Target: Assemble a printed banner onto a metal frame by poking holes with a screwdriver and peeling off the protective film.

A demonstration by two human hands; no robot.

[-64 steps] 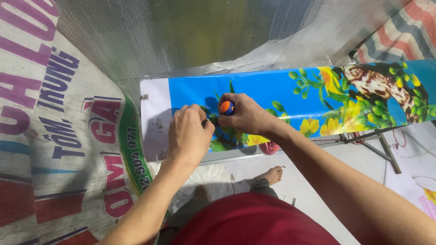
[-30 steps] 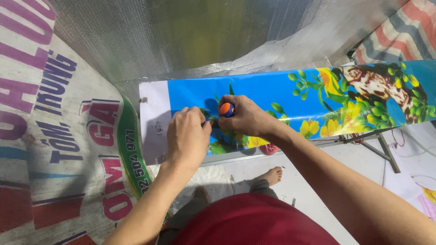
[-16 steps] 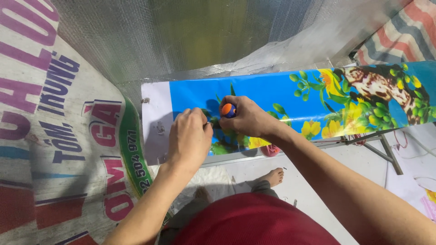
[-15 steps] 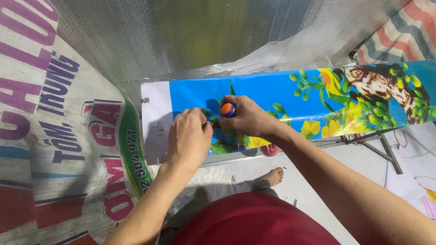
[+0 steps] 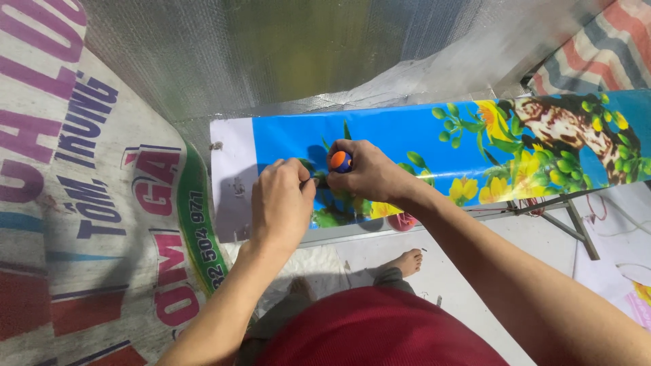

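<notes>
Both my hands meet on the blue banner, whose long axis runs left to right ahead of me. My right hand is closed around an orange-capped tool, tip down on the print. My left hand pinches something small just beside it, equally near.

Silvery foil sheeting hangs behind, a printed woven sack at left, pale floor below.

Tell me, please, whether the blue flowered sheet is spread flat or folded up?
Spread flat: the blue flowered sheet lies open across the surface, its print unbroken, with the left hand and right hand on it.
</notes>
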